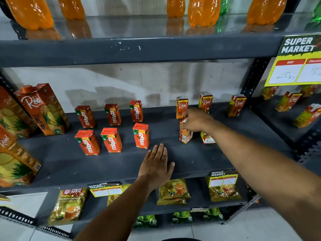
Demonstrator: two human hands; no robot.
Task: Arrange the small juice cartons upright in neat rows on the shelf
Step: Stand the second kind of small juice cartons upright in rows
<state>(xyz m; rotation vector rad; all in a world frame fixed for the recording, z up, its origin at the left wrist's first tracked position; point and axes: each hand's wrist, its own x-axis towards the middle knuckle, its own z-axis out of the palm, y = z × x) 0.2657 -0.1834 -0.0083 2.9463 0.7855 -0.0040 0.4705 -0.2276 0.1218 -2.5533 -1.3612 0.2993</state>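
Note:
Several small red Maaza cartons [140, 135] stand upright in two rows on the dark grey shelf [104, 167]. To their right, three small Real cartons [182, 107] stand along the back. My right hand [195, 121] grips the top of a small Real carton [185, 134] in the front row, which stands slightly tilted. Just right of it another small carton [207, 138] is partly hidden behind my right forearm. My left hand [157, 165] lies flat on the shelf with fingers spread, holding nothing, near the front edge.
Tall Real pineapple cartons [43, 108] stand at the shelf's left end. Orange soda bottles [202, 11] fill the shelf above. Tea packets [174, 191] lie on the shelf below. A yellow price sign [295, 61] hangs at upper right, with more small cartons [288, 101] in the neighbouring bay.

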